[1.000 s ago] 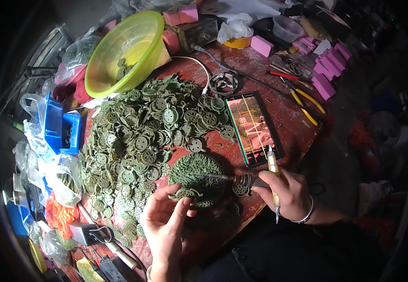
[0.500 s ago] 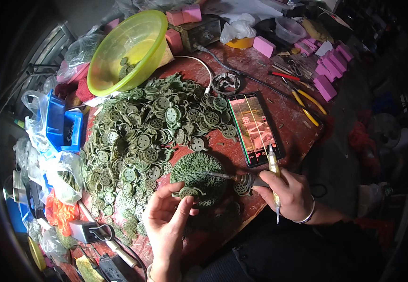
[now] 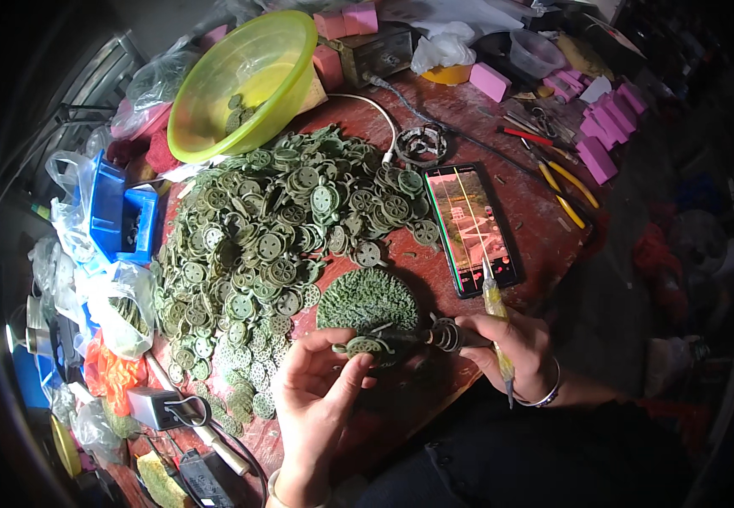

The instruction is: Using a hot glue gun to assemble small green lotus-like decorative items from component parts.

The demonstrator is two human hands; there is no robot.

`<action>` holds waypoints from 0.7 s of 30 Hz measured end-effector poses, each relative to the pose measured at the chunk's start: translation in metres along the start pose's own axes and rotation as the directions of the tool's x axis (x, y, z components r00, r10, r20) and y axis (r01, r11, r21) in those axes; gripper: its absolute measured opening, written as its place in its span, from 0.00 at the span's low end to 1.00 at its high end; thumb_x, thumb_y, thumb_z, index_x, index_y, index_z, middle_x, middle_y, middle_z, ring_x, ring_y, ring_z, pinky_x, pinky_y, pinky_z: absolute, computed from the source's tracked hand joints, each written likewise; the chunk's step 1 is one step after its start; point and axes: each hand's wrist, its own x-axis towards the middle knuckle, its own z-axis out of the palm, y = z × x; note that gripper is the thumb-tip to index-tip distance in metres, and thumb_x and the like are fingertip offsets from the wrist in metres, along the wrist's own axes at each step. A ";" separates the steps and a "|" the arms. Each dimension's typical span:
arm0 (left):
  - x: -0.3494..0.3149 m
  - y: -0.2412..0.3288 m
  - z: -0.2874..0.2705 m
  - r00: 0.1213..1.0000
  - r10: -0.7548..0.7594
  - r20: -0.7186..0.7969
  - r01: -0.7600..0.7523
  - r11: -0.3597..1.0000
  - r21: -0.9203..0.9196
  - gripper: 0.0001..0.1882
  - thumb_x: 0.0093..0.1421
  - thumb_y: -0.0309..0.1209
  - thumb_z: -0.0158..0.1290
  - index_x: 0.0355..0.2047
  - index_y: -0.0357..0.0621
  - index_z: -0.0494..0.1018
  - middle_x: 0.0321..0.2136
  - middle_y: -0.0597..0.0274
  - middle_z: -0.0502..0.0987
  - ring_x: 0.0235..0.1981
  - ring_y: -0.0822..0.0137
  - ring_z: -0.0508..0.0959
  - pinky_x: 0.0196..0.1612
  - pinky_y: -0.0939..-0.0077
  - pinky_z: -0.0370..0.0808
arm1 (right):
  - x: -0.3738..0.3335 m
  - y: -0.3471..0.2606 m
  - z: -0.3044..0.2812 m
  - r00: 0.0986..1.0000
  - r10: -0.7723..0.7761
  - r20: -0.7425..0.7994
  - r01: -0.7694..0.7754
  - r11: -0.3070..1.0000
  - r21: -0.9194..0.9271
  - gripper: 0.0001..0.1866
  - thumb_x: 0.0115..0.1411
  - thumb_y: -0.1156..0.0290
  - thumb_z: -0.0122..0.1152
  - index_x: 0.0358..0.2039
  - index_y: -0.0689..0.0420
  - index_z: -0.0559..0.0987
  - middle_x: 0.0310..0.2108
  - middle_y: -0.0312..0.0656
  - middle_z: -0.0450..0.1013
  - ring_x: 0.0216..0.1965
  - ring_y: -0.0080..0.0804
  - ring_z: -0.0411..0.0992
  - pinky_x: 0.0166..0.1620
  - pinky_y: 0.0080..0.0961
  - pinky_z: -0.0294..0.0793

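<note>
My left hand (image 3: 320,396) pinches a small green turtle-shaped piece (image 3: 363,345) just above the red table (image 3: 536,220). My right hand (image 3: 506,339) grips a soldering-type tool (image 3: 447,338) with a coiled collar; its tip points left and touches the piece. A yellowish handle (image 3: 495,317) runs through that fist. A round green textured disc (image 3: 368,298) lies flat right behind the piece. A big heap of similar green round parts (image 3: 274,245) spreads over the table's left half.
A yellow-green bowl (image 3: 240,80) with a few parts stands at the back left. A lit phone (image 3: 471,226) lies right of the heap. Pliers (image 3: 563,188), pink blocks (image 3: 597,144), a blue box (image 3: 117,216), plastic bags and a cabled adapter (image 3: 157,408) ring the table.
My left hand has lifted the small green piece up to the tool tip, fingers closing on it. The right hand and tool have barely shifted.
</note>
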 end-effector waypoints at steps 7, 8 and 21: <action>0.000 -0.001 0.000 0.995 -0.026 0.098 0.027 1.000 -0.001 0.15 0.58 0.18 0.58 0.46 0.34 0.70 0.38 0.59 0.78 0.37 0.74 0.79 0.39 0.80 0.81 | 0.001 -0.005 0.004 0.999 0.019 0.039 -0.020 1.000 0.018 0.19 0.49 0.70 0.73 0.40 0.61 0.77 0.31 0.41 0.78 0.26 0.35 0.76 0.28 0.29 0.77; 0.000 0.000 0.000 0.995 -0.028 0.091 0.028 1.000 0.001 0.15 0.58 0.18 0.58 0.46 0.34 0.70 0.38 0.59 0.78 0.37 0.74 0.79 0.39 0.80 0.81 | 0.001 -0.006 0.003 0.999 0.023 0.043 -0.023 1.000 -0.003 0.19 0.49 0.70 0.73 0.40 0.61 0.77 0.30 0.41 0.78 0.25 0.35 0.76 0.28 0.29 0.77; 0.002 -0.003 0.000 0.994 -0.034 0.104 0.040 0.998 -0.058 0.15 0.58 0.17 0.58 0.45 0.34 0.70 0.34 0.63 0.77 0.37 0.75 0.79 0.40 0.81 0.80 | 0.007 -0.012 0.002 0.998 0.043 0.048 -0.043 0.999 -0.002 0.17 0.52 0.74 0.70 0.41 0.63 0.77 0.32 0.45 0.78 0.29 0.41 0.77 0.31 0.32 0.76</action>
